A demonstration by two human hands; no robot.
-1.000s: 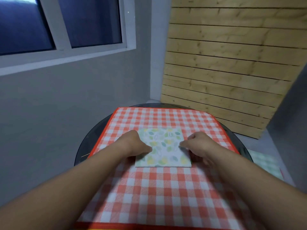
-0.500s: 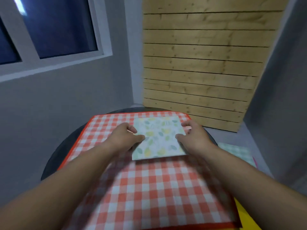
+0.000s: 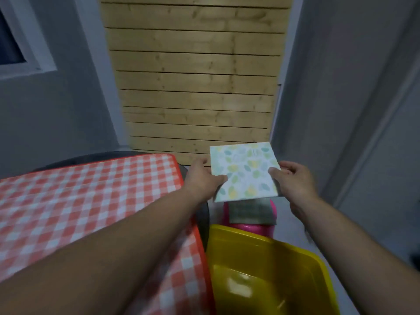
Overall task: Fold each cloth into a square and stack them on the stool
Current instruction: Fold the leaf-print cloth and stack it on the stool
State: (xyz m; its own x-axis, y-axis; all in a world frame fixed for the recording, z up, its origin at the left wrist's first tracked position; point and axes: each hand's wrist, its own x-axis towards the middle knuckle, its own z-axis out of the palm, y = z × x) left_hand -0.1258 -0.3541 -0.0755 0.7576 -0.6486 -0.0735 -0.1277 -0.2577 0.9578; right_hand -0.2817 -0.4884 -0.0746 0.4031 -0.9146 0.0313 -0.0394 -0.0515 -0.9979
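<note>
Both hands, left hand [image 3: 204,178] and right hand [image 3: 295,180], pinch the folded leaf-print cloth [image 3: 245,171] by its side edges, above the pink stool [image 3: 250,226].

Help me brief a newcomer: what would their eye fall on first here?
The leaf-print folded cloth, held in the air by the left hand and right hand at centre right, over a pink stool that bears a checked cloth. Next, the red-checked tablecloth at left and the yellow tub at bottom right.
</note>
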